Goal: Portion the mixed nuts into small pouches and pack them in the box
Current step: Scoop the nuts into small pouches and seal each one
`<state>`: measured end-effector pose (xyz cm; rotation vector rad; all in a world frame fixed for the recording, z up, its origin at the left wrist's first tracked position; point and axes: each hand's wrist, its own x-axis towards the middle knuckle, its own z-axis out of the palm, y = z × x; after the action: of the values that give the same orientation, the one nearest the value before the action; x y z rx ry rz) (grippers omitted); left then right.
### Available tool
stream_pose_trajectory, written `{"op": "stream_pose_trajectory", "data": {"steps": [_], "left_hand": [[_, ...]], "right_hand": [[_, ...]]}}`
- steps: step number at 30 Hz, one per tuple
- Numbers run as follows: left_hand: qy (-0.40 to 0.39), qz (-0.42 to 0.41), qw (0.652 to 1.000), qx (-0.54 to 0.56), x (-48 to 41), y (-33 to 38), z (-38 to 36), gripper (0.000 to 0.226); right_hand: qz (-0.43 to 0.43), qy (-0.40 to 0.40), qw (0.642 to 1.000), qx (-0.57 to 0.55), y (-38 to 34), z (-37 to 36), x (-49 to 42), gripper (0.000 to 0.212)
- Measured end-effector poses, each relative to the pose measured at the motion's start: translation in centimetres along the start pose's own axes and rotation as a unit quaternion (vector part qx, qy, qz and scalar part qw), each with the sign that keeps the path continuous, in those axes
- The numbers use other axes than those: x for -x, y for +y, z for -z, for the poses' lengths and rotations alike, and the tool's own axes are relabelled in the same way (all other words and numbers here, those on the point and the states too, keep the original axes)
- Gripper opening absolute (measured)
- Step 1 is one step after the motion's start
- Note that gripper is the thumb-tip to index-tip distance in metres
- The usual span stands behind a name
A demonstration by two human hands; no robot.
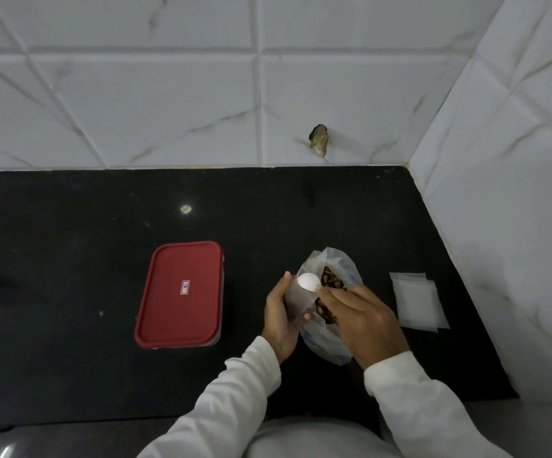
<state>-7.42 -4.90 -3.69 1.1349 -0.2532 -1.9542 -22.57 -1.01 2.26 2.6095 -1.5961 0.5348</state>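
A clear plastic bag of mixed nuts [329,280] lies open on the black counter [69,259], brown nuts showing at its mouth. My left hand [281,322] grips a small translucent pouch [297,300] upright against the bag's left side. My right hand [364,320] reaches over the bag, and its thumb and forefinger pinch a small white round object [307,280] at the top of the pouch. What that object is cannot be made out. The box [178,294] with its red lid on sits to the left, apart from both hands.
A stack of flat empty pouches [417,302] lies to the right of the bag, near the tiled side wall [499,226]. The back wall [202,94] is white tile with a chipped hole [318,140].
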Motion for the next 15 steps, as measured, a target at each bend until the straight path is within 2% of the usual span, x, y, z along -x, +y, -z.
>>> {"op": "stream_pose_trajectory", "data": {"steps": [2,5,9,11,15], "left_hand": [[0.006,0.003,1.0,-0.005,0.0,0.0,0.0,0.051],[0.002,0.008,1.0,-0.005,0.0,0.0,-0.1,0.047],[-0.022,0.019,1.0,0.008,0.1,0.2,0.1,0.051],[-0.026,0.032,0.999,0.033,0.2,0.4,0.3,0.049],[-0.005,0.021,0.998,0.055,0.1,0.3,1.2,0.054]], "right_hand": [[-0.004,0.023,1.0,-0.005,-0.1,0.5,0.0,0.056],[-0.037,0.087,0.995,-0.01,-0.5,1.6,-0.2,0.038],[-0.2,0.13,0.958,-0.16,0.1,2.1,-0.3,0.021],[-0.284,0.1,0.936,-0.182,1.1,2.0,-0.1,0.018],[-0.376,-0.041,0.9,-0.215,2.8,0.6,0.8,0.016]]}}
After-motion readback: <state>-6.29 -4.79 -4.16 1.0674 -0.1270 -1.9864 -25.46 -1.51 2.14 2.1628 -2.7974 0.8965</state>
